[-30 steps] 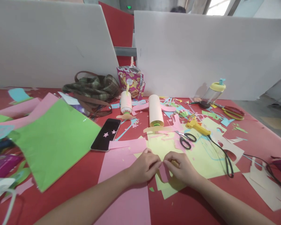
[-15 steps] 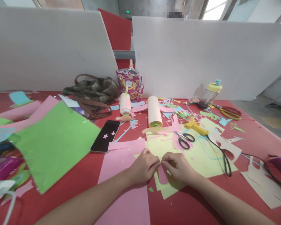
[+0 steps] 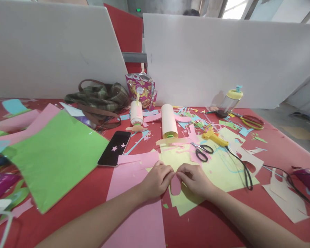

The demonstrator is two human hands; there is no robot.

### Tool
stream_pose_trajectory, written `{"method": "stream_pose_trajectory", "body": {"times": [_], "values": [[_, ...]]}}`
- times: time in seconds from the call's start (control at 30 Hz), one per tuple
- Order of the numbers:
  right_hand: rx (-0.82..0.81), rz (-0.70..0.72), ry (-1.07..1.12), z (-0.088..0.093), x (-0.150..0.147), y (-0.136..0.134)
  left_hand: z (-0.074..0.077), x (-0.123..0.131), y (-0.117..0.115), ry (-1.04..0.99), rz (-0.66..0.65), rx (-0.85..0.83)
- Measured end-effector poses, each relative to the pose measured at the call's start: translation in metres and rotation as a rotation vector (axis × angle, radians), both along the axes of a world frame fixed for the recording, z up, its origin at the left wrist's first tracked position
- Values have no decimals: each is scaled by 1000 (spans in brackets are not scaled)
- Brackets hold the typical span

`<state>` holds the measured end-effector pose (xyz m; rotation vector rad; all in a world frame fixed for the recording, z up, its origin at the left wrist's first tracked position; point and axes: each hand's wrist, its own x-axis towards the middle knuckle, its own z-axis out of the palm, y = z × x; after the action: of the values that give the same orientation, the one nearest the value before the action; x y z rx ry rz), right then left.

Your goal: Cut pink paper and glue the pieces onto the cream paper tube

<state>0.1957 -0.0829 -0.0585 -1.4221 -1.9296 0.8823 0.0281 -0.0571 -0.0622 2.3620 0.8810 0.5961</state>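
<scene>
A small pink paper piece with rounded corners (image 3: 175, 185) is pinched at its top edge between my left hand (image 3: 158, 179) and my right hand (image 3: 195, 179), with the fingertips close together. Beneath it are pale yellow sheets (image 3: 187, 206), and a large pink sheet (image 3: 142, 220) runs under my left forearm. Beyond my hands stands a cream paper roll (image 3: 168, 120) with a green part at its base. Black-handled scissors (image 3: 202, 151) and a yellow glue gun (image 3: 215, 138) lie to the right of it.
On the left are a green sheet (image 3: 59, 158) and a phone (image 3: 114, 148) with two pink stars. Farther back sit a smaller white roll (image 3: 136, 113), a plaid bag (image 3: 100, 96), a snack bag (image 3: 141, 88), a clear jar (image 3: 229, 103) and red-handled pliers (image 3: 251, 120). Paper scraps surround them.
The pink piece shows more fully between my hands, its lower end now visible. My hands remain together at its top edge. The whole view has shifted slightly.
</scene>
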Motion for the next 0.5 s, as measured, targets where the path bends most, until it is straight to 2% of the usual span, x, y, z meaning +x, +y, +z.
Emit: {"method": "stream_pose_trajectory", "body": {"times": [0.23, 0.5], "values": [[-14, 3, 4, 0, 1, 0, 1, 0, 0, -9, 18, 9], [-11, -9, 0, 0, 1, 1, -4, 1, 1, 27, -17, 147]]}}
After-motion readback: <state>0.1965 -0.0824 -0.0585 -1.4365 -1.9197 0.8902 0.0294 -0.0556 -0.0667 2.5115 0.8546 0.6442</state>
